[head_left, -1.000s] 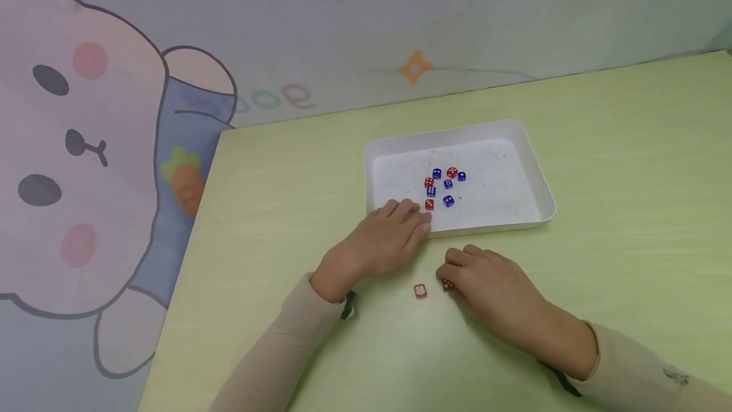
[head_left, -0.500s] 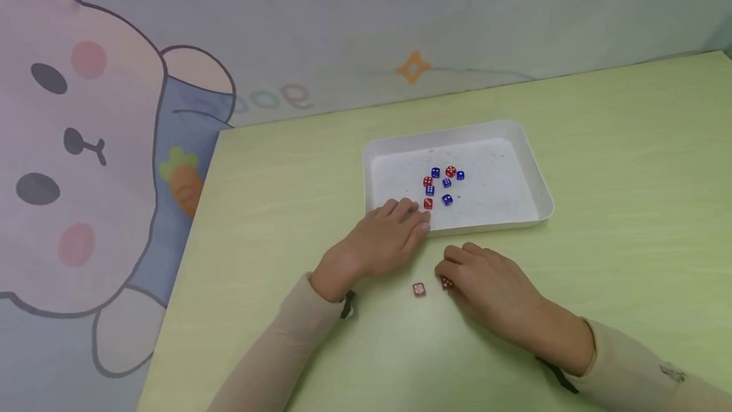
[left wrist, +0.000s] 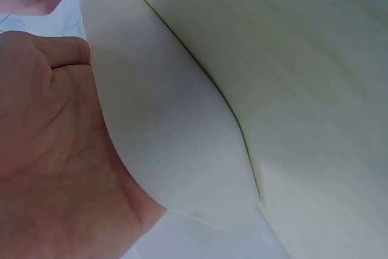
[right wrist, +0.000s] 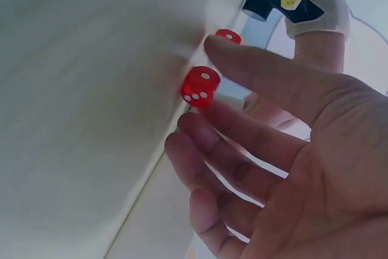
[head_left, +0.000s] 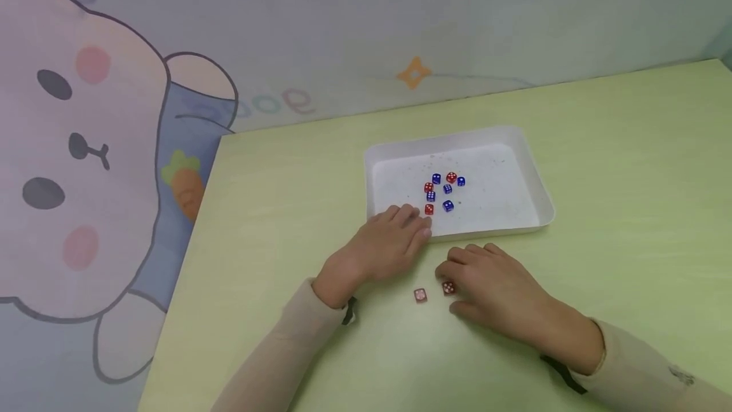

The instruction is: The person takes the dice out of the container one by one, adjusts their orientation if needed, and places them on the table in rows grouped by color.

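Small translucent red plastic die [head_left: 448, 287], lower centre on the pale green table [head_left: 629, 164], looks light, hard, slick: pinch opposite faces; right hand [head_left: 497, 288] loosely spread, apparently just touching it, left hand [head_left: 383, 243] flat on white plastic tray [head_left: 457, 135] rim.

Even soft light, wrist pics blurry

Five red dice [head_left: 448, 287], five blue dice [head_left: 448, 206], one white tray [head_left: 543, 208], two hands [head_left: 389, 243].
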